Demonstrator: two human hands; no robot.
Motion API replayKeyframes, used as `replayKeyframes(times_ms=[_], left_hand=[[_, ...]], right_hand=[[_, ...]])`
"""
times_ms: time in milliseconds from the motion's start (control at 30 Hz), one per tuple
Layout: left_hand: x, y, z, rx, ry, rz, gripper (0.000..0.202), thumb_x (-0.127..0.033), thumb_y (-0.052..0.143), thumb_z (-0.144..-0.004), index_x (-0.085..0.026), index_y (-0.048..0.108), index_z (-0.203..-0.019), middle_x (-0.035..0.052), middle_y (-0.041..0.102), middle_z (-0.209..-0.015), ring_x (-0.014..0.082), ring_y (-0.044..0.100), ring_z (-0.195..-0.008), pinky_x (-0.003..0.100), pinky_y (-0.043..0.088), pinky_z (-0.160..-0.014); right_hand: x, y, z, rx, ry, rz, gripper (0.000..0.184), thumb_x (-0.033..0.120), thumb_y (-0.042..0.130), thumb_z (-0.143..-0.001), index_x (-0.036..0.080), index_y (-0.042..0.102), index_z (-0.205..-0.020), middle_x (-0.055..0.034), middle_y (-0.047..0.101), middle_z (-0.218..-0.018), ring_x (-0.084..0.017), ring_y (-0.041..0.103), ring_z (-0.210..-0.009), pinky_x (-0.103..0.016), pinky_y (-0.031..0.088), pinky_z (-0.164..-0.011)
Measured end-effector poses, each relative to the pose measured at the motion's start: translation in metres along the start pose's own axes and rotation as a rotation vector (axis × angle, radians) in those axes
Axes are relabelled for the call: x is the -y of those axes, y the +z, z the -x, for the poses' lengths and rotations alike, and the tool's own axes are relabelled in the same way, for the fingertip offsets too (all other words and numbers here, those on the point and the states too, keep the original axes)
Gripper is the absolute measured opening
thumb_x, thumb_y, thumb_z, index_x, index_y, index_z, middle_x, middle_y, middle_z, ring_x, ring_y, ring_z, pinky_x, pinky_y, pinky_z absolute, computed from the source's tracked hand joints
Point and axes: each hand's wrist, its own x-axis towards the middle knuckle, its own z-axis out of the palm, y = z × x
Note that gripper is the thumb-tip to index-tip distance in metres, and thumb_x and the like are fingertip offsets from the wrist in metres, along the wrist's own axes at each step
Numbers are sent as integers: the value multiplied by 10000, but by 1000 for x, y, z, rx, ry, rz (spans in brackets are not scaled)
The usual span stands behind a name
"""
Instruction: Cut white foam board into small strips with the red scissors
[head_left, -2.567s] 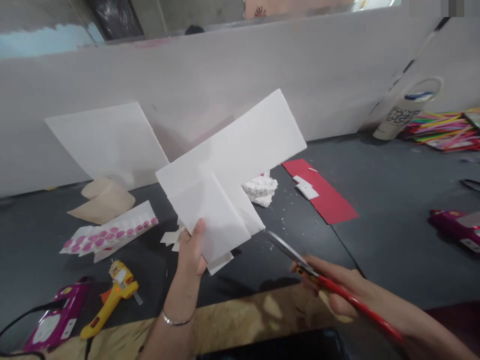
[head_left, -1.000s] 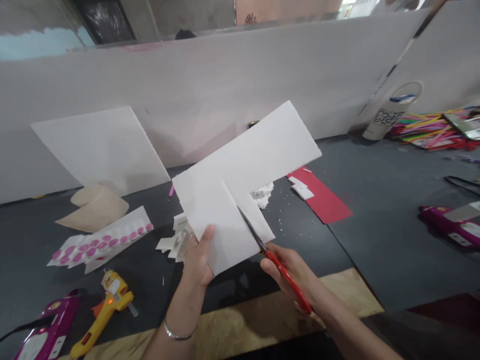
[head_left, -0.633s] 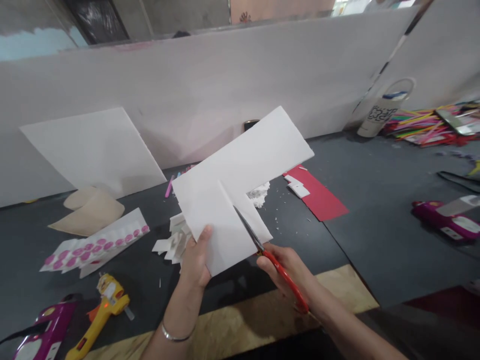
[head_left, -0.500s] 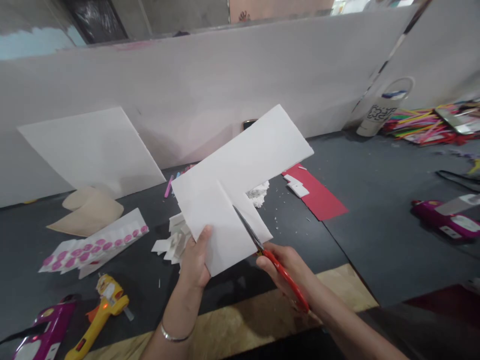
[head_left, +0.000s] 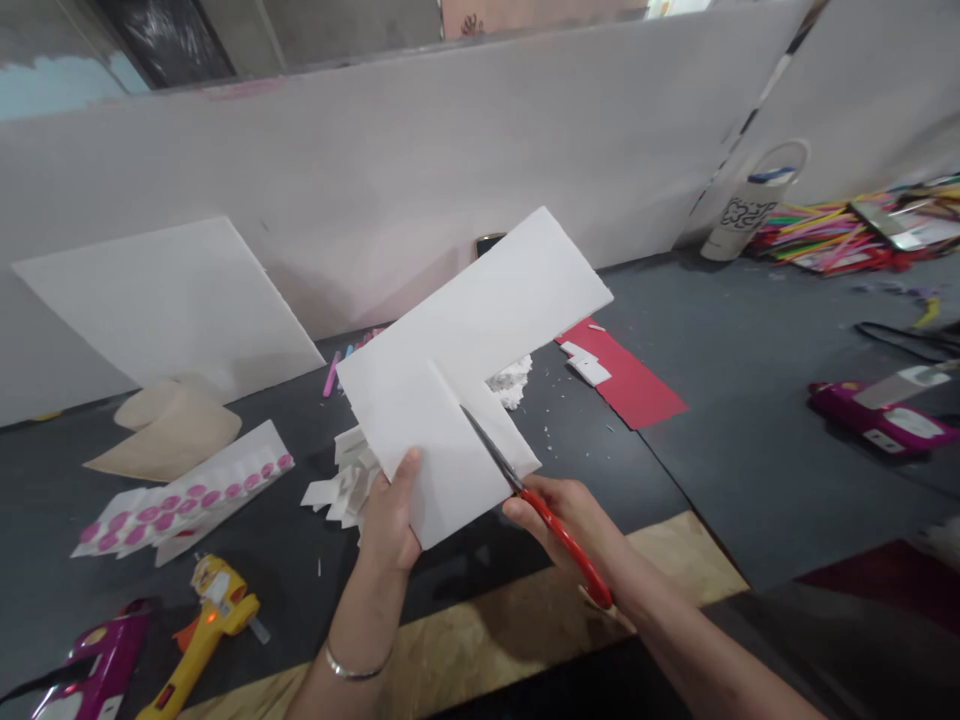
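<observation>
My left hand [head_left: 388, 515] grips the lower corner of a white foam sheet [head_left: 480, 330], thumb on its front, holding it up above the dark table [head_left: 750, 400]. A slit runs up into the sheet from its lower edge. My right hand [head_left: 570, 520] is closed round the red handles of a pair of scissors [head_left: 525, 480]. Their blades lie inside the slit, tips pointing up and left toward the sheet's middle.
White offcuts [head_left: 341, 485] lie under the sheet. A yellow glue gun [head_left: 202, 630], a strip of pink dots [head_left: 180, 495], beige pieces [head_left: 169, 430] and a leaning white board [head_left: 165, 300] are at left. Red paper [head_left: 630, 385], a magenta tool [head_left: 877, 420], coloured sticks [head_left: 840, 235] are at right.
The scissors went from beside the sheet's lower edge into the slit. In the last second the hands and sheet held almost still while the view drifted slightly.
</observation>
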Motion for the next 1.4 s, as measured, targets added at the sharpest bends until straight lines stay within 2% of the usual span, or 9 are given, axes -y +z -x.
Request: replayKeyframes(times_ms=[200,333,567,800,967,1067,1167,1300,1400], left_hand=[[2,-1,-2,-28,-34,28,340,-252,826,-735,-212,709,-1051,73,783,-1009,272,692,-1112,385,532,-1016],[4,-3,-4,-4,-32,36,367,-261,822,-743,-204,704,-1086,61,786,-956,250,702,-1090,361,526,-1014],[3,4,4,9,-36,11,455,-260,830,-726,-158,689,-1146,98,785,-1016,260,737,-974,381,559,-955],[2,1,3,9,-38,-18,505,-286,898,-625,-162,706,-1076,88,789,-974,232,751,-844,335,597,-861],[-10,-11,-9,-78,47,1,389,-300,858,-686,-181,715,-1028,58,790,-973,188,741,-809,283,602,-806],[-18,-18,-16,-135,120,29,396,-331,848,-707,-185,717,-1050,55,789,-995,186,740,-842,272,593,-834],[-19,-19,-16,-92,142,27,440,-352,870,-679,-188,720,-1059,64,789,-1006,204,744,-873,305,595,-865],[-14,-15,-12,-20,90,-1,507,-368,912,-608,-184,725,-1042,67,792,-963,203,748,-824,305,608,-827],[-14,-14,-11,-28,80,-13,521,-383,925,-576,-174,729,-1010,65,792,-911,200,747,-769,296,617,-784]], right_hand=[[0,-2,2,38,10,-82,517,655,507,-876,228,345,-635,51,327,-591,-108,364,-555,-230,296,-515],[7,-17,13,168,81,-207,429,628,529,-899,230,434,-769,59,407,-631,-95,392,-516,-210,338,-484],[-1,-25,34,176,157,-304,359,584,531,-932,240,454,-865,68,446,-645,-85,415,-488,-202,337,-460],[-14,-24,36,200,153,-229,458,650,397,-969,218,481,-840,8,533,-763,-138,513,-672,-267,440,-622],[-16,-35,42,366,128,-201,495,702,355,-954,228,474,-872,-11,564,-775,-160,531,-672,-309,458,-638],[-11,-47,48,396,104,-179,518,749,400,-905,243,484,-840,-24,565,-783,-174,524,-672,-325,457,-636],[-3,-59,51,425,81,-248,541,787,401,-877,250,453,-841,-6,537,-721,-165,504,-616,-322,440,-595],[4,-62,41,368,78,-212,450,677,447,-934,241,403,-829,30,505,-702,-122,473,-599,-259,420,-561],[-1,-58,29,331,14,-163,373,568,471,-977,233,397,-832,41,510,-743,-96,482,-613,-224,425,-573]])
